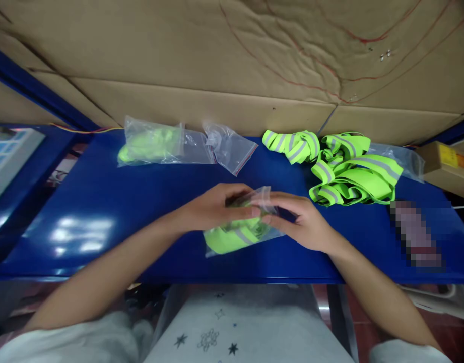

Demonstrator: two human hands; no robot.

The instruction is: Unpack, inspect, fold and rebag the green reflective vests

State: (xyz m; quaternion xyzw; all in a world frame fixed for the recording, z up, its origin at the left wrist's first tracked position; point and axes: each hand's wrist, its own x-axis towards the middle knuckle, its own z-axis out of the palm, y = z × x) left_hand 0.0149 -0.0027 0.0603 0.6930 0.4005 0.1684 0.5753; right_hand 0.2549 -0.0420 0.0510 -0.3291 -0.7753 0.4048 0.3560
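Observation:
Between both hands is a clear plastic bag (212, 252) with a folded neon-yellow reflective strap (237, 237) inside it. My left hand (220, 205) lies over the bag's upper left part, thumb pressed on the plastic and fingers curled behind. My right hand (307, 219) pinches the bag's upper right edge between thumb and fingers. The bag is tilted just above or on the blue table; I cannot tell which. Beyond the right hand lies a loose heap of neon reflective straps (362, 179), with a rolled strap (292, 144) beside it.
At the back left lies a filled plastic bag (152, 143), next to empty zip bags (232, 146). A blurred-out object (416, 234) rests on the blue table (141, 196) at right. A cardboard box (451, 169) stands in the right corner; a cardboard wall (159, 45) closes the back.

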